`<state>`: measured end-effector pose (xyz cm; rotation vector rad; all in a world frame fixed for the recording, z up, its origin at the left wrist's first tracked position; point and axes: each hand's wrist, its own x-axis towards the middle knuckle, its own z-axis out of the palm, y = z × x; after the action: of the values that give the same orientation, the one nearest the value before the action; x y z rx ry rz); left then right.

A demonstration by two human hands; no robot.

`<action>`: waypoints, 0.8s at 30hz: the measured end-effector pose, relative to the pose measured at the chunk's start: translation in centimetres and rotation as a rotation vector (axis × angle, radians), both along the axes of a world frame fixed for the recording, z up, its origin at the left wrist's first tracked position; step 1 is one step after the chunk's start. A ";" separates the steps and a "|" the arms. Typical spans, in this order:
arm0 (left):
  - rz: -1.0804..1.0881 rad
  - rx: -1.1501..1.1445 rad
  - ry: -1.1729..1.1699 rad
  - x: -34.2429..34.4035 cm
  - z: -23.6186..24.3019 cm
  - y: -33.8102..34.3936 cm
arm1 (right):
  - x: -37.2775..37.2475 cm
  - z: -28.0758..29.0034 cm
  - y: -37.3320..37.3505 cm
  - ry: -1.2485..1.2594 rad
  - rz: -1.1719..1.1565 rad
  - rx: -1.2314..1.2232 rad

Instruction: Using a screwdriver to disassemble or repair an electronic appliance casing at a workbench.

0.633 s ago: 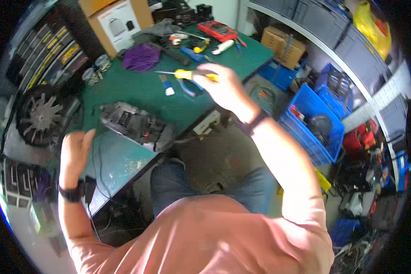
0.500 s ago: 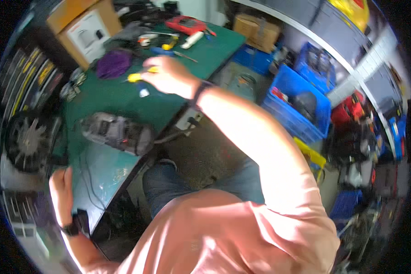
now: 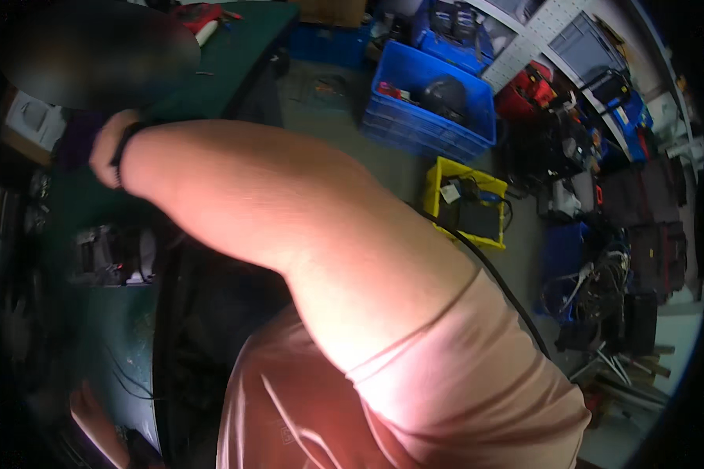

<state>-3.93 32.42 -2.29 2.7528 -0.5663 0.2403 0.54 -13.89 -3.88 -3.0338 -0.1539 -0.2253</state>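
Note:
My right arm reaches across the view to the green bench. At its far left end my right hand, with a dark band at the wrist, is beside a purple cloth. The fingers of that hand are hidden, so what they hold does not show. A grey and black device lies on the bench between my two hands. My left hand is low at the left, by the bench's near end and a dark cable. It is dim, and its fingers are not clear.
Red and white items lie on the bench's far part, beside a blurred oval patch. On the floor stand a blue crate and a yellow crate. A black hose runs past my right arm. Dark cases stand at the right.
The view has swung to the right, so the bench sits farther left. The yellow-handled tool seen at my right hand is now out of sight. My left hand appears lower in the picture.

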 end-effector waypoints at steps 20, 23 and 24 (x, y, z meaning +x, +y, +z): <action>0.126 0.174 -0.041 0.6 -0.4 -0.9 | -0.2 3.9 7.4 -0.212 0.401 -0.118; 0.206 0.212 -0.069 -1.0 0.4 -1.5 | -2.1 5.3 9.9 -0.258 0.516 -0.138; 0.227 0.222 -0.081 -1.6 0.4 -1.6 | -2.8 5.7 10.5 -0.272 0.544 -0.149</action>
<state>-5.51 30.81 -1.85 3.0365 -0.3156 0.3631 -2.22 -3.37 1.79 -2.9379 -1.0341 -0.5928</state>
